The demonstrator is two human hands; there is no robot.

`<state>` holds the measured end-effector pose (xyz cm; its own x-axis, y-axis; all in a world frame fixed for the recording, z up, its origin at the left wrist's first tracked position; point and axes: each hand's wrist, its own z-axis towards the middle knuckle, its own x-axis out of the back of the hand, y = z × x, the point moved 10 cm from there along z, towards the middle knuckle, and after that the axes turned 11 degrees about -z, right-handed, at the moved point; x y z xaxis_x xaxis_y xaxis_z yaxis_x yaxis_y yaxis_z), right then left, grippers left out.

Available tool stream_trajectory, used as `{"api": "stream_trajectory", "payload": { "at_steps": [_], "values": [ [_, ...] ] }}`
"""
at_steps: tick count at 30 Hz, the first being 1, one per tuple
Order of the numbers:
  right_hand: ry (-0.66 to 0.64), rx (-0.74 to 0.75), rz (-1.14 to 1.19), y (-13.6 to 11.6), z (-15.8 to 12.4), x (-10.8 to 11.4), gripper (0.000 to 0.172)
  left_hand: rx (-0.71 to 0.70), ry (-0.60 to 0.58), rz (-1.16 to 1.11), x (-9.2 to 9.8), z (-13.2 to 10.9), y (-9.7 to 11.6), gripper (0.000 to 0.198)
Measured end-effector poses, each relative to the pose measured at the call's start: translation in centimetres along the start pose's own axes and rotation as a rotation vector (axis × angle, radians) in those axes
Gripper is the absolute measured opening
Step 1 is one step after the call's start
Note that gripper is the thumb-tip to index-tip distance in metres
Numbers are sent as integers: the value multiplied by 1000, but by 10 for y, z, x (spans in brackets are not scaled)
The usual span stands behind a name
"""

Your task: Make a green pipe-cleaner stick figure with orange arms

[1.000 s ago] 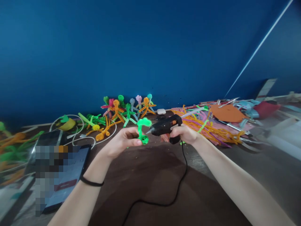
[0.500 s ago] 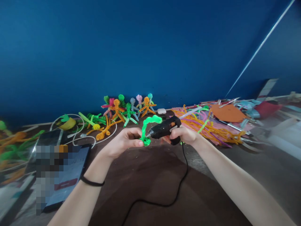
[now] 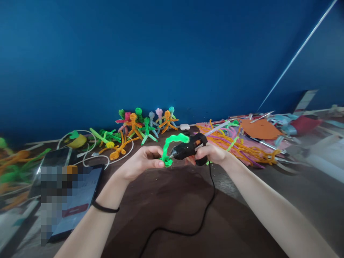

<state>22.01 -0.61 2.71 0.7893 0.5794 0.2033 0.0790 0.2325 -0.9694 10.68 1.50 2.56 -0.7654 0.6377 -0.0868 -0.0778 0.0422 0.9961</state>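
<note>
My left hand [image 3: 139, 162] pinches a bright green pipe cleaner [image 3: 172, 143] whose lower end is coiled at my fingertips and whose free end arches up and to the right. My right hand [image 3: 212, 153] grips a black hot glue gun [image 3: 189, 148]; its nozzle touches the green coil. The gun's black cord [image 3: 199, 218] trails down across the dark brown tabletop [image 3: 172, 204] toward me.
Several pipe-cleaner figures [image 3: 146, 123] stand against the blue wall. Loose orange and pink pipe cleaners [image 3: 236, 145] and orange paper [image 3: 259, 129] lie at right. A tablet [image 3: 77, 200], a white cable [image 3: 91, 152] and more green and orange pieces [image 3: 16, 168] lie at left.
The pipe cleaner's free end has swung from upright to arching right over the gun. The glue gun nozzle has come in closer to the coil.
</note>
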Motion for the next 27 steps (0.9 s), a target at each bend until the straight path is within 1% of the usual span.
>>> {"api": "stream_trajectory", "payload": {
  "at_steps": [5,9,13,14,16,18,19,21,23,25,27],
  "values": [
    [-8,52,-4,1,0,4,15,-14,-47,-46,-3,1,1,18],
    [0,43,-7,2,-2,9,16,-23,-72,-74,-6,1,2,18],
    [71,31,48,3,-3,19,16,-22,-91,-89,-8,2,3,17],
    [104,9,78,7,-2,23,16,-24,-93,-91,-8,2,4,17],
    [187,-77,151,24,-1,31,16,-26,-95,-94,-8,1,5,17],
    [260,-203,177,46,0,36,21,-25,-95,-98,-8,1,6,17],
    [277,-274,158,57,0,36,26,-20,-95,-96,-8,0,5,18],
    [267,-396,73,74,0,32,38,-20,-95,-85,-9,0,6,18],
    [223,-487,-66,85,-2,25,53,-33,-81,-69,-8,-1,8,18],
    [205,-537,-225,87,-4,22,64,-48,-53,-51,-7,-1,9,19],
    [232,-554,-392,83,-6,24,67,-53,-32,-36,-5,-1,10,21]
  ]
}}
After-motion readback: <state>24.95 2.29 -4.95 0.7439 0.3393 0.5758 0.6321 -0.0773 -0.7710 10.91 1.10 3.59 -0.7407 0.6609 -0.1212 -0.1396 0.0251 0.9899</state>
